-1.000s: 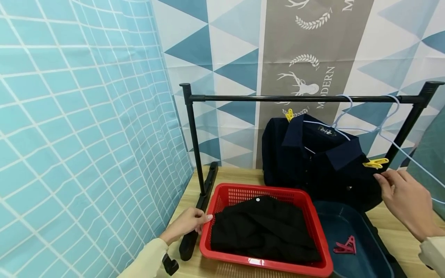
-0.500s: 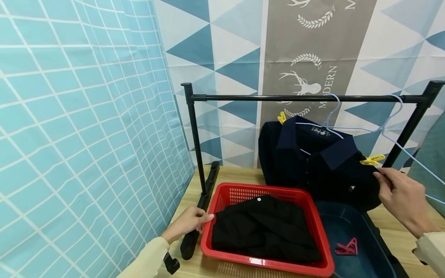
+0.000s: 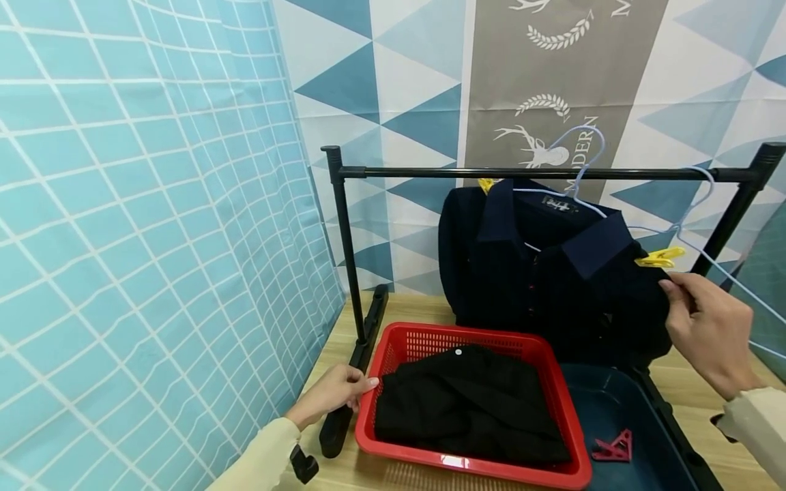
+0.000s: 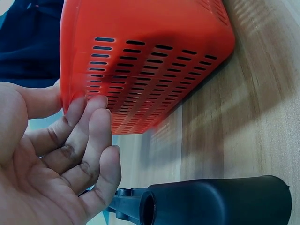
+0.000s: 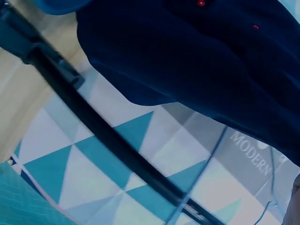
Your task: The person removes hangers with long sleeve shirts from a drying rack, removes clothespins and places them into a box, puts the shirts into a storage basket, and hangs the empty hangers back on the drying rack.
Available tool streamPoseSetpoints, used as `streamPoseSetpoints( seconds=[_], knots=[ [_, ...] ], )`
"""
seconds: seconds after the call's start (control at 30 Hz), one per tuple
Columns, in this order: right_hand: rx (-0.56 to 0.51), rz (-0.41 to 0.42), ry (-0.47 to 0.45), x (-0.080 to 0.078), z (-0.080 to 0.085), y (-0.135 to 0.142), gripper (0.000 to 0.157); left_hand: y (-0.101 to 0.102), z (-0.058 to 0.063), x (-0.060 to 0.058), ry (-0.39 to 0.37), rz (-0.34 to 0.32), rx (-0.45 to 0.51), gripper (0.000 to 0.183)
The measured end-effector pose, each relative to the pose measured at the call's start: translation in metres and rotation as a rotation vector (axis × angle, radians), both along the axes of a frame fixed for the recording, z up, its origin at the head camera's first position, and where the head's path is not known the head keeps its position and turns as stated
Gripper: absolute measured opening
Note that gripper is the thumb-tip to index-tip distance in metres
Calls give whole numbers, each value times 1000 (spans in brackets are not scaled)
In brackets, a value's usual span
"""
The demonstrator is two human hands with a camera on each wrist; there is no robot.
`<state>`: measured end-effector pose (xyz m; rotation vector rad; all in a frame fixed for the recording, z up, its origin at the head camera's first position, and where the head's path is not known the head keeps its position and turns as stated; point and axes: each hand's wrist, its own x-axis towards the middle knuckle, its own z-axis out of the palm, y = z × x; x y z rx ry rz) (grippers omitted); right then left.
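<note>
My left hand [image 3: 334, 393] pinches the left rim of a red plastic basket [image 3: 402, 447], thumb over the edge and fingers against the slotted wall in the left wrist view. Inside the basket lies a folded black garment [image 3: 467, 406]. With my right hand [image 3: 709, 334] I pinch the shoulder of a dark navy collared shirt [image 3: 503, 273], which is on a light blue hanger [image 3: 576, 189]. The hanger's hook stands above the black rail [image 3: 430, 173]. Yellow clothespins [image 3: 660, 258] are clipped at both shoulders. Only a sliver of the right hand shows in the right wrist view.
A second light blue hanger [image 3: 706, 198] hangs at the rail's right end. Right of the basket sits a dark blue tray [image 3: 598, 392] holding a pink clothespin [image 3: 614, 447]. The rack's black foot [image 3: 334, 433] lies left of the basket, near a tiled curtain [image 3: 184, 204].
My right hand has raised the shirt and its hanger and shifted them slightly left. The hook has gone from resting on the rail to above it. My left hand stays at the basket rim.
</note>
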<state>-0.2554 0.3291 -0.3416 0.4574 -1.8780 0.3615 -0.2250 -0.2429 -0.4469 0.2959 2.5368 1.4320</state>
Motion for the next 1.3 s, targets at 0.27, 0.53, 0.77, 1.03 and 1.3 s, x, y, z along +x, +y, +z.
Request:
streamPoseSetpoints(
  seconds=[0.27, 0.53, 0.77, 1.03, 1.3],
  knots=[
    [-43, 49, 29, 2, 18, -20, 20, 3, -1, 1, -21, 19, -5, 37],
    [-12, 86, 37, 10, 31, -33, 37, 3, -3, 3, -13, 17, 4, 37],
    [19, 136, 81, 18, 40, -38, 62, 2, -3, 3, -4, 8, 9, 37],
    [-47, 196, 91, 33, 67, -48, 60, 0, -1, 3, 9, 17, -7, 41],
    [-183, 205, 9, 56, 86, -55, 21, -1, -2, 4, 42, 28, -26, 46]
  ],
)
